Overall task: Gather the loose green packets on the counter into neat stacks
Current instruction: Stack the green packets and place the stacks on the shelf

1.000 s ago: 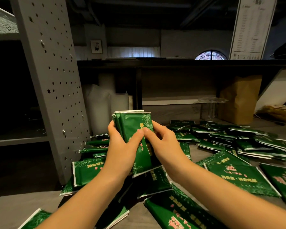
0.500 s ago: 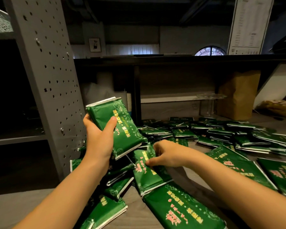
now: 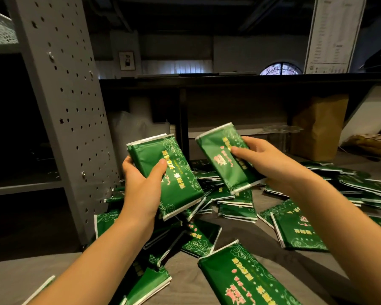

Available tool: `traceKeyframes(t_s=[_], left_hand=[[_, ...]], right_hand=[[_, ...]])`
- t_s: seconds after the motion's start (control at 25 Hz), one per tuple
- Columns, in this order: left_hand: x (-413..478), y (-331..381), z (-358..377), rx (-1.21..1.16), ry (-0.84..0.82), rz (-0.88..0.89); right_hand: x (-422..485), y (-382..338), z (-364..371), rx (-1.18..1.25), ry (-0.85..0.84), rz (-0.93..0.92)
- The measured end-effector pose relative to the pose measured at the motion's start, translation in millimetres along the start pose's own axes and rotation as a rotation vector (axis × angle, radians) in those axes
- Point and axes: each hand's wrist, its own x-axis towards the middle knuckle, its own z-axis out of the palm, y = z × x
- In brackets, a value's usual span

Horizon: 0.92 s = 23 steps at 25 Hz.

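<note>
**Both hands holding green packets above the scattered pile**

Head view: The left hand (image 3: 141, 190) is gripping a small stack of green packets (image 3: 176, 177), raised above the left part of the counter (image 3: 251, 232). Its thumb (image 3: 160, 170) is pressing across the printed face and its fingers are curling round the back of the left edge. The stack is tilting, with its sealed white end pointing up and to the left.

The right hand (image 3: 271, 166) is pinching a single green packet (image 3: 220, 166) just beside that stack, the two close but apart. The right thumb (image 3: 240, 151) is lying on the printed face and the fingers are wrapping behind the packet's right side. This packet is leaning at much the same slant as the stack.

Below both hands, loose green packets (image 3: 235, 205) are lying overlapped at mixed angles across the middle of the counter, and more are spreading toward its right edge. One large packet (image 3: 249, 280) is lying face up at the near edge, between the two forearms. Others are sitting half under the left forearm, near the front left corner.

A grey perforated post (image 3: 70, 106) is standing at the counter's left edge. A brown paper bag (image 3: 319, 126) is standing at the far right, under a dark shelf, and a tall printed chart (image 3: 334, 31) is rising above that shelf.
</note>
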Motion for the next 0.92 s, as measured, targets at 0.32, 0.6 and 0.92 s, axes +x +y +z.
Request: traceKeyframes(t_s=[0.32,0.6,0.92], left_hand=[[-13.2,-1.7,12.0,-0.074,-0.081,-0.093],[-18.5,-0.1,11.1,-0.063,-0.148,-0.039],[-12.4,-12.1,10.5,0.019,-0.086,-0.031]], right_hand=[[-10.3,14.5,64.6,0.056,-0.103,-0.165],[-19.6,25.4,88.9,0.021,-0.139,-0.2],[-7.3,3.7,49.3,-0.212,-0.303,-0.072]])
